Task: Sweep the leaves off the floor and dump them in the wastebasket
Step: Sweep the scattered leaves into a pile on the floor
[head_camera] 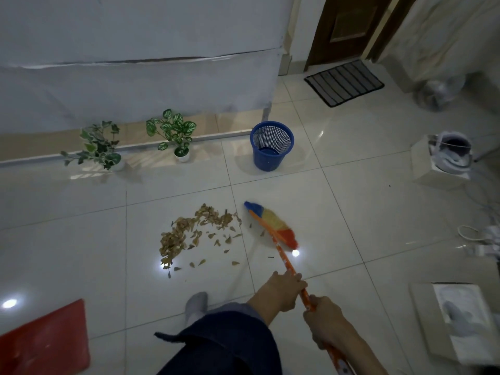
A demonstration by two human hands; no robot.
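left hand (284, 289): I see its grip clamped round the broom handle (286, 262), the forward hand of the two, knuckles up.
right hand (326, 319): grip clamped on the same handle, lower down the shaft and closer to the body; the two hands are near each other but not touching.
broom: orange handle runs diagonally from bottom right up to the head; the multicoloured head (273, 224) (blue, yellow, red bristles) is down at floor level, just right of the leaves.
leaves (189, 234): dry brown pile on the white tiled floor (338, 212), curved in a loose arc left of the broom head; scattered strays between pile and bristles, a few more toward me.
wastebasket (271, 145): blue, mesh wall, upright, beyond the broom head near the wall base; well apart from the pile. I can't tell whether anything is inside.
dustpan (44, 342): red flat piece at bottom left of view, well apart from the leaves; I'm reading it as a dustpan, not certain.
plants (173, 133): two small potted plants along the wall, left of the wastebasket.
doormat (344, 82): dark striped, at the door, far right.
foot (196, 304): grey sock, planted on the tiles below the pile.
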